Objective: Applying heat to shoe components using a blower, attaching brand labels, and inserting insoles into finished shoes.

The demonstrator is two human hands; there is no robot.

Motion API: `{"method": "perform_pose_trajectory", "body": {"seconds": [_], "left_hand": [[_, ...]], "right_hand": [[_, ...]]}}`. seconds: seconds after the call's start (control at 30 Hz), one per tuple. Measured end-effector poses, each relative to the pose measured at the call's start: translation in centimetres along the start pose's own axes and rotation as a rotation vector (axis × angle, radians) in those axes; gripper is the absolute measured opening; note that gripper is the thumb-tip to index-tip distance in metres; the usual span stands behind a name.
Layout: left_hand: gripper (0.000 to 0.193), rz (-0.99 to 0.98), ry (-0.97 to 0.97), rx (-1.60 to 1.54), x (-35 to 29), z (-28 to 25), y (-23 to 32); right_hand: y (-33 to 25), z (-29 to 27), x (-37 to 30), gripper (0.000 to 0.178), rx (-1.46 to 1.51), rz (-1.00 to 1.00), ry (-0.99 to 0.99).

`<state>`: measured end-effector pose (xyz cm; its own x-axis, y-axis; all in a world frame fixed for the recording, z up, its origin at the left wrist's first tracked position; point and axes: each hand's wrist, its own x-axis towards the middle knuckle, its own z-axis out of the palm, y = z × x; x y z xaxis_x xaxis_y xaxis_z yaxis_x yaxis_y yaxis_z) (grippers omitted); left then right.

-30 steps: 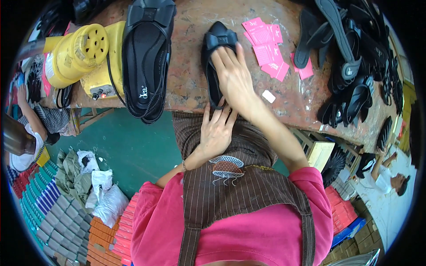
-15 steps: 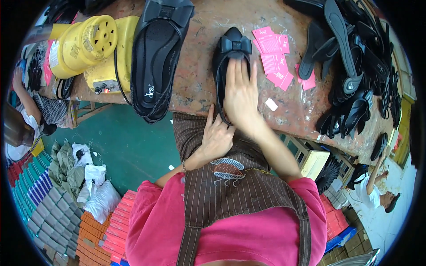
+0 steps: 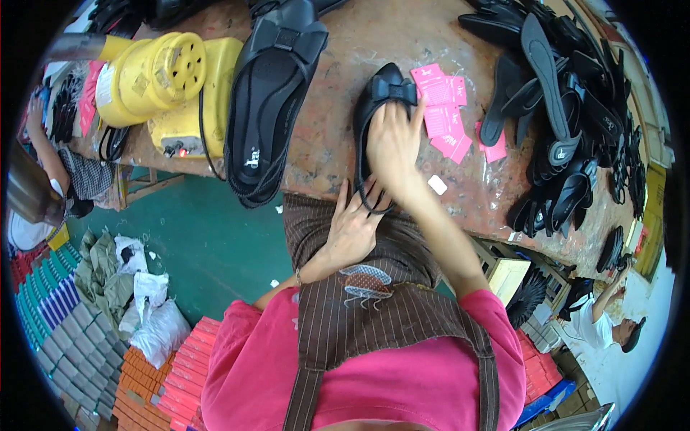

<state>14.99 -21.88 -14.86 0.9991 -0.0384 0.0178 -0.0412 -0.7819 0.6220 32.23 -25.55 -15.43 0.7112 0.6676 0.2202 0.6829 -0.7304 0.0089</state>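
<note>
A black flat shoe (image 3: pixel 362 146) with a bow lies at the front of the worktable, toe pointing away from me. My right hand (image 3: pixel 392 147) reaches into it, fingertips hidden below the bow; its outermost finger stretches apart, along the shoe's right side. At the heel, my left hand (image 3: pixel 356 226) has its fingers around the thin back edge, some inside the loop and some outside. Just right of the shoe, several pink printed tags (image 3: pixel 444 115) are spread in an overlapping pile. A small white tag (image 3: pixel 437 184) sits beside my right wrist.
To the left, a larger-looking black bow shoe (image 3: pixel 262 122) rests near a yellow blower-like machine (image 3: pixel 154 82) with a cord. Black shoes (image 3: pixel 564 179) and insoles (image 3: pixel 546 79) are heaped at the right. Stacked boxes (image 3: pixel 83 352) and white bags (image 3: pixel 158 327) stand on the floor.
My right fingers, earlier stretched toward the toe, are now more bent and deeper under the bow. The left hand stays at the heel. The whole view has shifted slightly.
</note>
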Motion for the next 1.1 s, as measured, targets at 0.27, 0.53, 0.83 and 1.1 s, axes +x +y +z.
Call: {"method": "perform_pose_trajectory", "body": {"seconds": [0.27, 0.53, 0.83, 1.1], "left_hand": [[0.037, 0.015, 0.115, -0.215, -0.6, -3.9, -0.6], [0.037, -0.739, 1.025, -0.458, -4.1, -13.2, -8.2], [0.056, -0.896, 0.776, -0.819, -2.8, -11.1, -9.2], [0.066, -0.787, 0.597, -0.904, -3.7, -10.0, -12.6]], "right_hand": [[2.3, -4.0, -2.2, 0.044, 0.492, -0.128, -0.179], [2.7, -4.6, -4.6, 0.034, 0.788, 0.605, -0.565], [-4.2, -9.8, 6.3, 0.013, 1.446, 0.318, 0.429], [-8.6, -8.8, 1.5, 0.050, 1.107, 0.326, 0.091]]}}
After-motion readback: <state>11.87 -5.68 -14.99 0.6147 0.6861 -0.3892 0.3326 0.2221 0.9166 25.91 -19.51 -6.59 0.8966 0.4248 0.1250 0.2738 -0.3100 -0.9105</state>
